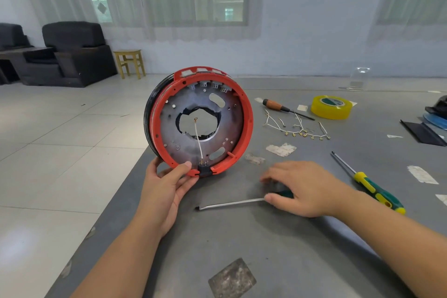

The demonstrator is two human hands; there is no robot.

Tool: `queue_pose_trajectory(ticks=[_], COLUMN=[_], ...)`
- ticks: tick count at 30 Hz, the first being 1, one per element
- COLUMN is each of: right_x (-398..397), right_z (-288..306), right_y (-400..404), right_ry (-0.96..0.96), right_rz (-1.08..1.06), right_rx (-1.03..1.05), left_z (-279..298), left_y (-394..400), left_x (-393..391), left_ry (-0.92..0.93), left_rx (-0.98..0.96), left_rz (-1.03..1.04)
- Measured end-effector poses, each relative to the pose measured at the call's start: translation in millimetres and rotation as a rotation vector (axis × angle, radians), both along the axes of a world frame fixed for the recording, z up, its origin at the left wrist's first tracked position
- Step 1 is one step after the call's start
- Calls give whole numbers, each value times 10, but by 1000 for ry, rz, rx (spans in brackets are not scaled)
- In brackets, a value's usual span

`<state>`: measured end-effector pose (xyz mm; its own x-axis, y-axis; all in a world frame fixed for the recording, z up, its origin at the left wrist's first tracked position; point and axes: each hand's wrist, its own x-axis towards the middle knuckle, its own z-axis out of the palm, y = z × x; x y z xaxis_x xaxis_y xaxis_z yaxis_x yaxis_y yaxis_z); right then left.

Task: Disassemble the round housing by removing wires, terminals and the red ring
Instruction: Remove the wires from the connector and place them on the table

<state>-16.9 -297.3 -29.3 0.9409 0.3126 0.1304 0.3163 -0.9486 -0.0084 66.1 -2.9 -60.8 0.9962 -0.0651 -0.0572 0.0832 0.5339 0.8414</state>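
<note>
In the head view, the round housing [198,120] stands on edge at the centre of the frame, right at the left rim of the grey table [266,249], its open face turned toward the person. The left hand [167,184] props it there: the thumb presses on the red ring [248,116] at its lowest arc and the fingers curl round the rim behind, a grip that seems meant to keep the wheel-like body from rolling while the other hand works. Just right of that thumb sits a small black terminal block [205,169], and one white wire [198,138] rises from it across the central hole, ending in a small ring lug. So the ring is on, and at least this wire is yet to come out.

The right hand [302,189] lies low at the right of centre, fingers bent over the dark green handle of a flat screwdriver [232,203] whose shaft points left along the table. I judge it is taking hold of the tool, probably to pry at the block or ring.

Further back, right of the housing, a heap of removed wires [297,128] with brass ends lies beside a wooden-handled screwdriver [280,107] and a roll of yellow tape [331,107]. A green and yellow screwdriver [372,189] lies at the right.

The housing's black back is mostly hidden, the screwdriver's handle is nearly covered by the palm, and the dark items at the right edge are cut off.
</note>
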Motion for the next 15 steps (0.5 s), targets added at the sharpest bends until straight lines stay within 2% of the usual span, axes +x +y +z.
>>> queue_pose_trajectory(ticks=[4,15], right_x=[-145,-149], right_z=[-98,-222], right_y=[-105,-207], right_ry=[-46,-50], right_rz=[43,34], right_rx=[4,215], left_z=[-11,-44], left_y=[-6,9], left_x=[17,43], left_ry=[-2,-3], left_rx=[-5,-28], left_rz=[2,-10])
